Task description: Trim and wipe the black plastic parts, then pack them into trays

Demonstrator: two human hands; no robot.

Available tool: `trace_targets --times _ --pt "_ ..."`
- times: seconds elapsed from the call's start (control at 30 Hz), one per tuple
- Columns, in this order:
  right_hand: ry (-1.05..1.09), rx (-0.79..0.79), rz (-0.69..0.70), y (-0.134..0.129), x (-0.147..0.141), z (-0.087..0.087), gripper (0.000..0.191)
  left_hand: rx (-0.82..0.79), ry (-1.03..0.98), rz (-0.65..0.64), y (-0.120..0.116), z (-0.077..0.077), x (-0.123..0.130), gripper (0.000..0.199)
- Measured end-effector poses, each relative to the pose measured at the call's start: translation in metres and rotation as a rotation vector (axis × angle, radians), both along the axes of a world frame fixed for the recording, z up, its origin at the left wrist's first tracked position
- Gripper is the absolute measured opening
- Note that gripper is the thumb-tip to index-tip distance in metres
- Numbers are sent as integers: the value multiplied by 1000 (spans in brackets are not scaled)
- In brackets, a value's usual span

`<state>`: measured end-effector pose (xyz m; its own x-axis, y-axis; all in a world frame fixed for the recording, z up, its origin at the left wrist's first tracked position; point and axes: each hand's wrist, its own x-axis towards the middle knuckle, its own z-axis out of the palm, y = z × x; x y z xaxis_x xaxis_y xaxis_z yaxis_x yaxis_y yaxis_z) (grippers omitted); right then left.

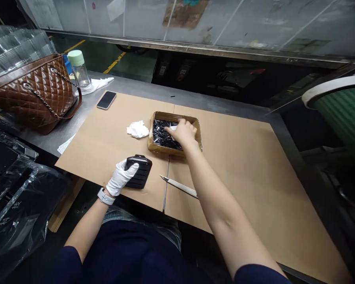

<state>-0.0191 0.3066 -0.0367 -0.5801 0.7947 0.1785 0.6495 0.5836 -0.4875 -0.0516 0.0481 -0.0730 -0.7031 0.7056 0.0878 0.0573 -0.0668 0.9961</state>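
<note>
The left hand, in a white glove, is closed around the side of a ribbed black case, thumb across its face, at the near edge of the cardboard; the glove perhaps spares the glossy surface from finger marks, and the grip at one side leaves much of the face uncovered. The bare right hand reaches into the open box, thumb apart from its bent fingers, with something white under them; whether it grips anything there I cannot tell. Bare fingertips would probably feel small parts better, and the box walls seem to keep the loose, thin black pieces together. The slim knife lies partly behind the right forearm, its blade pointing away from the body. A crumpled white cloth sits just beside the box, within easy reach. The cardboard probably shields the metal bench or the case from scratches, while the phone lies at its far left corner, well apart from both hands
</note>
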Motion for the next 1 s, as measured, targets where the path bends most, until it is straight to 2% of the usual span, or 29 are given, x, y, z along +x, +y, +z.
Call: trace_targets --times 0.1,0.17,0.2,0.27,0.33,0.37,0.43,0.53,0.6,0.7,0.83,1.0 --pt "-4 -24 -14 10 25 -4 54 -15 151 -15 -10 9 7 23" --pt "59 11 -8 -1 34 -1 50 -38 252 -29 -16 17 10 19" --pt "132 32 27 -12 39 1 53 -40 289 -42 -19 21 11 19" --pt "326 26 200 -45 52 2 58 -31 343 -78 -21 24 11 21" --pt "455 -85 469 -85 68 0 50 -35 375 -66 -22 23 10 21" --pt "460 -128 514 -105 75 -3 43 -51 385 -35 -21 21 10 19" --pt "483 -141 483 -142 86 -8 32 -94 392 34 -18 16 10 17" --pt "531 -7 415 -176 87 -8 30 -136 386 37 -13 11 12 20" --pt "551 79 384 -184 82 -5 28 -145 383 49 -11 11 14 22" --pt "535 112 370 -183 77 -3 28 -167 393 133 -11 10 16 24" --pt "532 80 364 -179 75 -3 28 -189 415 178 -14 7 19 24" --pt "555 21 391 -179 73 1 30 -175 428 151 -16 4 21 28"
